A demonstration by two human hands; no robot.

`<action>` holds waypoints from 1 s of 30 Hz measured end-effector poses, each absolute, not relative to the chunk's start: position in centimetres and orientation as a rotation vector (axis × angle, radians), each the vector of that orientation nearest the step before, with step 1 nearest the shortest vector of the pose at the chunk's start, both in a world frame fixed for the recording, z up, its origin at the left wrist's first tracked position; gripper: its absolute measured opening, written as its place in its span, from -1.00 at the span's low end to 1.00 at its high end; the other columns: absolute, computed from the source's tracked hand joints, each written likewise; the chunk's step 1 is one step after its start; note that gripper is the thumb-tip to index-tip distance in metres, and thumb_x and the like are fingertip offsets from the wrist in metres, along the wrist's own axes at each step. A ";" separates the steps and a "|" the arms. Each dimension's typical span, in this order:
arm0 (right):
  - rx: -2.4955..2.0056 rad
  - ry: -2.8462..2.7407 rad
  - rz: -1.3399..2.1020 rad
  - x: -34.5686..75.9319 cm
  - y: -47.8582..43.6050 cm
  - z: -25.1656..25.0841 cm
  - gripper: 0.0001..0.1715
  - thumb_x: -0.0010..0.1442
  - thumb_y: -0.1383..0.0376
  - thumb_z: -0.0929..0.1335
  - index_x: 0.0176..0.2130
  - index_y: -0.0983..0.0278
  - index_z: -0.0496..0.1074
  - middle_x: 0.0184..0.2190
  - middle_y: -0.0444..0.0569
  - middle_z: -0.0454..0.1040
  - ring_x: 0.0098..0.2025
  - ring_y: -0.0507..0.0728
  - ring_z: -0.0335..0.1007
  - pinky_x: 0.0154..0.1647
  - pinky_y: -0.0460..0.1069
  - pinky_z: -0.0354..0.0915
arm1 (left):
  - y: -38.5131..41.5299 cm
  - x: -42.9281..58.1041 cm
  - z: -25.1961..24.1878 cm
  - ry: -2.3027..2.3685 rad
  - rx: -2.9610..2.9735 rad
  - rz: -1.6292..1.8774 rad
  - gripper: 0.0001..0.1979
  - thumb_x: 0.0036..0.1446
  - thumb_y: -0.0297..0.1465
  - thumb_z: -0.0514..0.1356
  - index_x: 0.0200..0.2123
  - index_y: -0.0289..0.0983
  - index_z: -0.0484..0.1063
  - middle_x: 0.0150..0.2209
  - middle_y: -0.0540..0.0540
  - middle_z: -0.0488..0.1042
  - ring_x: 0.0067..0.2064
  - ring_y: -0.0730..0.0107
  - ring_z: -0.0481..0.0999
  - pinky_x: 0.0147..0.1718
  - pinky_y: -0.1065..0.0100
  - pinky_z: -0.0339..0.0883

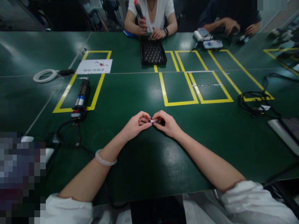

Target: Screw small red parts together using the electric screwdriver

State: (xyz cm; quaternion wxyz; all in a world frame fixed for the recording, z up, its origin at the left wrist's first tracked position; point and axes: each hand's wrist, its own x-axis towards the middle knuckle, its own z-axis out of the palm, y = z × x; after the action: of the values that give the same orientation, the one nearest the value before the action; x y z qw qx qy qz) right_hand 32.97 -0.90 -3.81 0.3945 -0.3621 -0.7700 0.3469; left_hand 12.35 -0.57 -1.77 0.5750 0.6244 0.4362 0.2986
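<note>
We have both hands over the near middle of the green surface (130, 88), with one small part (152, 121) between them. It sits right where the fingertips nearly meet, so it lies just to the right of our left hand (137, 124) and just to the left of our right hand (167, 123). Each hand is drawn into a narrow pinch on it, thumb nearest us and fingers curled on the far side. We can make out white, dark and orange on the part, but it is too small for us to tell its exact shape.

A pale bracelet (105, 158) circles our left wrist. Beyond that hand, to the left, a black cylindrical tool (81, 93) with a silver and blue band lies along a yellow tape outline (97, 91), near a white sheet (94, 66). Farther out on our right, a dark cable (254, 102) lies coiled. Straight ahead, well apart from our hands, a black tray (154, 61) stands before a co-worker (150, 18), whose raised hand grips a red-and-black tool (139, 10).
</note>
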 end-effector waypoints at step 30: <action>-0.961 -2.020 0.830 32.9 -1.1 -3.9 -0.86 0.21 0.39 0.37 -0.18 0.23 0.40 -0.25 -0.06 0.46 -0.22 0.08 0.38 -0.18 -0.02 0.31 | -0.7 12.2 -1.3 1.026 1.439 0.681 -0.74 0.08 -0.34 0.28 -0.20 -0.33 0.36 -0.28 -0.03 0.43 -0.26 0.44 0.42 -0.21 0.37 0.27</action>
State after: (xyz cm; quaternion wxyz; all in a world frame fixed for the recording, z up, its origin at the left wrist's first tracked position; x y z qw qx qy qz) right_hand 32.92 -1.12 -3.93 0.3688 -0.3743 -0.7869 0.3235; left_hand 12.20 -0.68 -1.26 0.5844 0.6166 0.4396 0.2917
